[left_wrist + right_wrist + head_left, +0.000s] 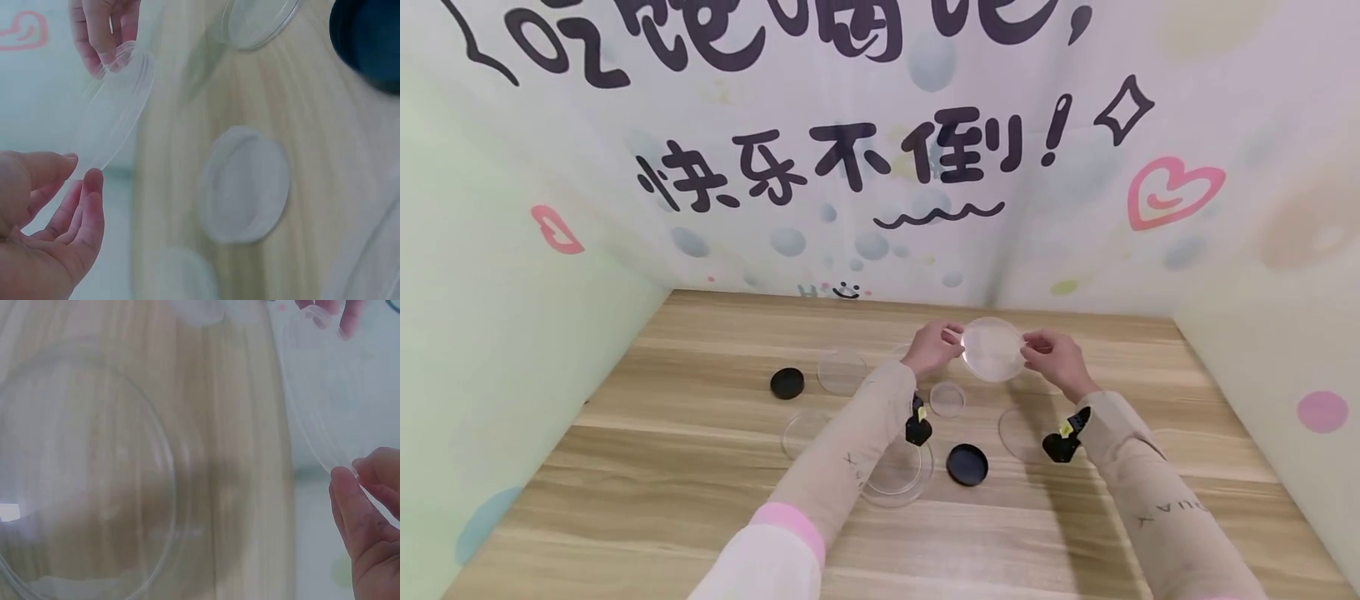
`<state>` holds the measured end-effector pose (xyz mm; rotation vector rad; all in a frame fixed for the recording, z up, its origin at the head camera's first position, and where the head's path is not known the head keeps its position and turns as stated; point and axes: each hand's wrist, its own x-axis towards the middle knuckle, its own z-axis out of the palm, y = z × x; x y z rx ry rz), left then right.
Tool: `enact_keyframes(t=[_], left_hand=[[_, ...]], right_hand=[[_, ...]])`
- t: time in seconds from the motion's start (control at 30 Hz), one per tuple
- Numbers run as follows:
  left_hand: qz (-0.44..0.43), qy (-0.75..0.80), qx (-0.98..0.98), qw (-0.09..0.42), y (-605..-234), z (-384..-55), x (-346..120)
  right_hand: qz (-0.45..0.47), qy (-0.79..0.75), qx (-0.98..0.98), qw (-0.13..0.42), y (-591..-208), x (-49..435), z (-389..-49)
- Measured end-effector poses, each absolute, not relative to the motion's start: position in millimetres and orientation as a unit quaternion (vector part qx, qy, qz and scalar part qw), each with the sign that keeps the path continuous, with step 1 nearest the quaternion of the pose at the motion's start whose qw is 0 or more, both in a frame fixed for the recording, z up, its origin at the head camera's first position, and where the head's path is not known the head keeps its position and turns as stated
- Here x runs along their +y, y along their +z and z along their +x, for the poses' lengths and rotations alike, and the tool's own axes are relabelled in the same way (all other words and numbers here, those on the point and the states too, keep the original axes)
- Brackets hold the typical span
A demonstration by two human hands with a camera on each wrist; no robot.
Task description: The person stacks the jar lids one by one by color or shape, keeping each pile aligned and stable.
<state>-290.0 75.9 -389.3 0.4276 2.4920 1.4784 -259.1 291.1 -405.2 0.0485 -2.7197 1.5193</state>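
A clear, shallow round petri dish [992, 350] is held up off the wooden table between both hands, tilted on edge in the wrist views. My left hand [934, 348] pinches its left rim between thumb and fingers. On the opposite rim, the thumb and fingertips of my right hand [1058, 360] grip it. Below the raised dish, a small clear dish [947, 400] lies on the table, also visible as a pale oval in the left wrist view. A large clear dish [172, 450] fills the left part of the right wrist view.
Two black round dishes [967, 465] lie on the wooden table [647, 467], one in front and one farther left. More clear dishes [842, 372] sit at the left; a large clear one [887, 502] is partly under my left sleeve. Printed fabric [820, 242] walls the back and sides.
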Motion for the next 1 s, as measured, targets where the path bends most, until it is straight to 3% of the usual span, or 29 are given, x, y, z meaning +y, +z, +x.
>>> enact_keyframes(t=[0.33, 0.77, 1.0], left_hand=[[0.18, 0.486, 0.85, 0.098, -369.9, -289.4, 46.9], [0.2, 0.486, 0.833, 0.173, -368.3, -278.9, 2.7], [0.221, 0.478, 0.829, 0.189, -375.6, -266.4, -19.6]], right_hand=[[0.038, 0.514, -0.857, -0.005, -384.0, 273.5, -254.1], [0.094, 0.509, -0.855, -0.04, -382.3, 243.4, -244.0], [0.129, 0.514, -0.844, -0.078, -390.6, 224.3, -232.7]])
